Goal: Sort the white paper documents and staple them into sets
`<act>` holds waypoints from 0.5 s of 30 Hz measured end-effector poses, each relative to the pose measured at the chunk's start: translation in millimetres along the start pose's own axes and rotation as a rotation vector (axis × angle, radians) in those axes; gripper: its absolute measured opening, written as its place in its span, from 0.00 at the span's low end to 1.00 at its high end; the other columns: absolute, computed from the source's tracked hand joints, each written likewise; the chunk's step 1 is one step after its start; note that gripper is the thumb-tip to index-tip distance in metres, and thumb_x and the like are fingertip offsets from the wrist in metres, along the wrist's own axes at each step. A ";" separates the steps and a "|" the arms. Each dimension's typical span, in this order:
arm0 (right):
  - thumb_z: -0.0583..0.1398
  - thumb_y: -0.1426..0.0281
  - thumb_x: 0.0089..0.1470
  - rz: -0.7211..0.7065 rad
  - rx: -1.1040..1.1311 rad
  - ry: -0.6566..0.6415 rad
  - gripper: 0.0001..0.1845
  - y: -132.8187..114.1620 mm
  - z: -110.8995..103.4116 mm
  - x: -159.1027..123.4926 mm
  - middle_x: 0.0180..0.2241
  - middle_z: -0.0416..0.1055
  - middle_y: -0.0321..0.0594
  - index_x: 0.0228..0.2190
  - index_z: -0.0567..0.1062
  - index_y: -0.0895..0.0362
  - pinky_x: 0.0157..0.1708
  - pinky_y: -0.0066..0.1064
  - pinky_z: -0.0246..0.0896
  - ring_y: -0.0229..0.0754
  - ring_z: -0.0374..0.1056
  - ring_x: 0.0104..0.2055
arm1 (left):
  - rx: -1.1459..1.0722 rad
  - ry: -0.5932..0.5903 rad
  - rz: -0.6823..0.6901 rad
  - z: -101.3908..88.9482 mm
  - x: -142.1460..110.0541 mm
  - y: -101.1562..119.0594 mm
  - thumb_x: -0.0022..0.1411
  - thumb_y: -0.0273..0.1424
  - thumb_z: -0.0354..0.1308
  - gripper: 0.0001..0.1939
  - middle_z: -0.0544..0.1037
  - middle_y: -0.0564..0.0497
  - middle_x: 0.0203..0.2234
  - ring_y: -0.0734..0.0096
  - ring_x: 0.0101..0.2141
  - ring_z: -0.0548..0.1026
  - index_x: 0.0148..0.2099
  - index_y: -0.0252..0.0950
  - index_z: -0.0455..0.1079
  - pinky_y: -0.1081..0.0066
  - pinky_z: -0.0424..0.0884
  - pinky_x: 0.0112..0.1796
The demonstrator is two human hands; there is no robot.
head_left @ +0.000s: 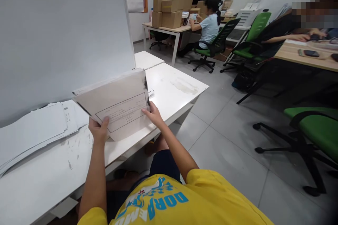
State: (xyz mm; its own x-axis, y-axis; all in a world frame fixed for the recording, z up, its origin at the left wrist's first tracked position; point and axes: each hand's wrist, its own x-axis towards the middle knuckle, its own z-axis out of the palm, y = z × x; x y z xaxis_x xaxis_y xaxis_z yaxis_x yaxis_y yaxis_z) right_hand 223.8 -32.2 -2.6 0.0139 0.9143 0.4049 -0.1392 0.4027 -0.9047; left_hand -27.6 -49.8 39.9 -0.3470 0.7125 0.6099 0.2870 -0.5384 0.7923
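Note:
Both my hands hold up a stack of paper sheets [124, 91] over the front edge of the white table [182, 81]. The facing sheet carries a printed box with small lines of text, too small to read, and dark smudges mark its right edge. My left hand [99, 130] grips the lower left edge, thumb on the front and fingers behind. My right hand [153, 114] grips the right edge the same way, its thumb lying over the print. Most of my fingers are hidden behind the sheets.
A pile of papers [39, 126] lies on the table to the left, below a whiteboard [60, 38]. Green office chairs [314, 126] stand on the right. A person [210, 26] sits by stacked cardboard boxes [171, 10] at the back; another person's hands rest at a wooden desk [293, 52].

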 end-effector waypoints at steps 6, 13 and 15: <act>0.66 0.57 0.47 0.159 0.005 -0.187 0.30 -11.9 -23.6 -0.4 0.50 0.72 0.43 0.51 0.71 0.53 0.54 0.40 0.62 0.49 0.66 0.55 | -0.001 -0.128 -0.071 -0.5 14.6 14.0 0.49 0.46 0.67 0.29 0.79 0.43 0.41 0.61 0.42 0.77 0.48 0.31 0.72 0.61 0.74 0.47; 0.70 0.60 0.40 0.345 0.192 -0.240 0.22 -44.1 -39.2 -42.4 0.40 0.78 0.40 0.38 0.79 0.57 0.48 0.41 0.67 0.51 0.73 0.45 | -0.095 -0.404 -0.255 2.3 28.9 31.7 0.50 0.44 0.67 0.25 0.79 0.47 0.39 0.62 0.39 0.78 0.47 0.36 0.72 0.64 0.77 0.40; 0.71 0.63 0.38 0.465 0.296 -0.258 0.25 -44.3 -38.4 -68.5 0.44 0.77 0.42 0.41 0.79 0.56 0.52 0.43 0.65 0.52 0.72 0.48 | -0.062 -0.561 -0.365 10.1 26.0 34.2 0.51 0.45 0.66 0.26 0.80 0.46 0.39 0.60 0.38 0.78 0.49 0.36 0.71 0.63 0.77 0.39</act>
State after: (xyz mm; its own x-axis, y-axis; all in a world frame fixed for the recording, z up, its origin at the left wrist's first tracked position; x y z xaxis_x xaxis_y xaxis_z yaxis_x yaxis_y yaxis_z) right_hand 267.0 -111.0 4.7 -0.3493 0.9366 0.0284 -0.3431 -0.0996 -0.9340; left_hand -17.7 -45.2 82.6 0.1094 0.9705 0.2147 0.1822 -0.2319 0.9555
